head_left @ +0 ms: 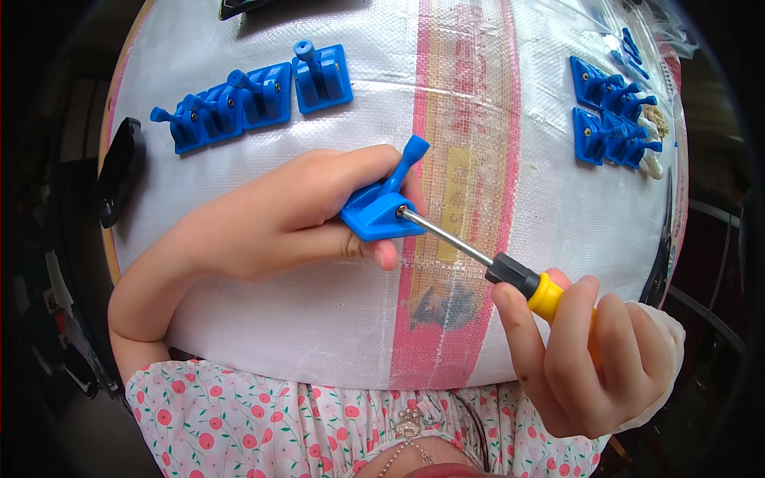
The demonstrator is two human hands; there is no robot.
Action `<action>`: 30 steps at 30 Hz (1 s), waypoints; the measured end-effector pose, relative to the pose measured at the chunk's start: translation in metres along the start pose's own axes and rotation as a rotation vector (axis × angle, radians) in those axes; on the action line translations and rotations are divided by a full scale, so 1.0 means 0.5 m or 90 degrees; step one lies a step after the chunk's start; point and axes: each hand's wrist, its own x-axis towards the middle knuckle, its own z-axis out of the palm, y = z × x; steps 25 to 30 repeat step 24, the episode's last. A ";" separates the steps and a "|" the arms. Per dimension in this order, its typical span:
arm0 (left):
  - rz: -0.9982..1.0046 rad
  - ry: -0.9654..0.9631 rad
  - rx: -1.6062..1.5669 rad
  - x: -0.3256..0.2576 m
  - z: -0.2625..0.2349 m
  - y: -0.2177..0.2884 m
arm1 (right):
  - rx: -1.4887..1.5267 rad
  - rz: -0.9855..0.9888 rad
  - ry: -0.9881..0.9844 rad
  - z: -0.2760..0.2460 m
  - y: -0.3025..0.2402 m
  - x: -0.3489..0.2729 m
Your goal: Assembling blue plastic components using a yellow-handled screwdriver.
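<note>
My left hand (319,211) grips a blue plastic bracket (378,211) with a small knobbed lever sticking up from it, held above the middle of the table. Fingers of that hand wrap round its far side, partly hidden. In my right hand (598,350) is a screwdriver (544,296) with a yellow and black handle, fingers closed about the grip. The tip of its metal shaft meets a screw (402,212) in the bracket's near side. The handle's end is hidden in my palm.
Several similar blue lever brackets (266,95) stand in a row at the far left; more (590,135) sit in a cluster at the right. Small blue pieces (631,54) lie beyond them, by clear plastic bags. A black object (122,171) rests at the table's left edge. White woven sheeting (311,319) covers the table.
</note>
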 end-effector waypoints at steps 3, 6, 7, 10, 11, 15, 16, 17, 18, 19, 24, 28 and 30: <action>-0.012 -0.028 -0.006 0.004 -0.004 0.005 | -0.020 -0.039 -0.004 -0.011 0.015 0.002; -0.018 -0.040 -0.012 -0.001 -0.007 0.008 | -0.008 0.119 -0.011 -0.035 -0.010 0.019; -0.016 -0.043 -0.018 -0.003 -0.007 0.008 | -0.018 0.148 -0.013 -0.041 -0.014 0.024; -0.041 -0.014 -0.158 -0.012 -0.005 -0.008 | -0.088 0.121 -0.013 -0.044 -0.009 0.035; -0.047 -0.035 -0.151 -0.009 -0.007 -0.005 | -0.099 0.107 -0.018 -0.044 -0.006 0.034; -0.045 -0.121 -0.146 -0.004 -0.024 0.005 | -0.137 0.041 -0.021 -0.053 0.001 0.026; -0.033 -0.148 -0.156 -0.002 -0.026 0.001 | -0.143 0.027 -0.028 -0.055 0.002 0.025; -0.042 -0.161 -0.170 0.000 -0.029 -0.001 | -0.145 0.019 -0.040 -0.059 0.003 0.025; -0.051 -0.173 -0.184 0.002 -0.031 -0.004 | -0.147 0.011 -0.046 -0.061 0.003 0.026; -0.064 -0.184 -0.196 0.001 -0.033 -0.003 | -0.148 0.005 -0.048 -0.063 0.004 0.027; -0.116 -0.083 -0.224 -0.031 -0.026 0.003 | -0.081 0.060 0.013 -0.031 -0.011 0.036; -0.116 -0.083 -0.224 -0.031 -0.026 0.003 | -0.081 0.060 0.013 -0.031 -0.011 0.036; -0.116 -0.083 -0.224 -0.031 -0.026 0.003 | -0.081 0.060 0.013 -0.031 -0.011 0.036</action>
